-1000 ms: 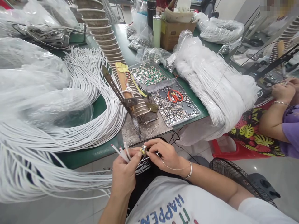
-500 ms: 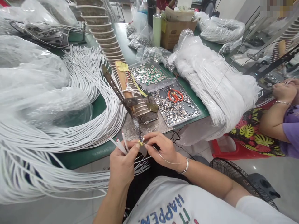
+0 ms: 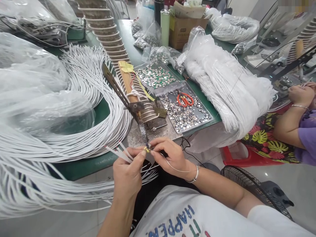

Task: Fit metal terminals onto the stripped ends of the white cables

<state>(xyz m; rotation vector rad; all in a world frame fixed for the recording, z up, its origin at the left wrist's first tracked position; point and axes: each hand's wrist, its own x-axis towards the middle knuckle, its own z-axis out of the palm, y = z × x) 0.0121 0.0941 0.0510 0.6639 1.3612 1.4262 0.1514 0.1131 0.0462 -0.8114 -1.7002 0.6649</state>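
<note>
Left hand, grip closed on a fan of white wire ends and, at thumb and forefinger, on a small yellowish metal piece. Right hand, fingertips pinched on the same piece from the other side, a thin wire looping below the palm. Both held just off the near edge of the green table, directly under the tip of the soldering iron, clamped sloping on a stand above a grey metal plate.

Tray of small metal parts with orange scissors right of the plate; white cable bundles curving over the left side of the table, bagged cables along the right edge. Another person's hand at the far right.

Risks, as judged: fingertips very near the iron tip, so a burn on slight upward drift; piece held by pinch alone, so loss with any slackening; spare wire ends close enough to scorch.
</note>
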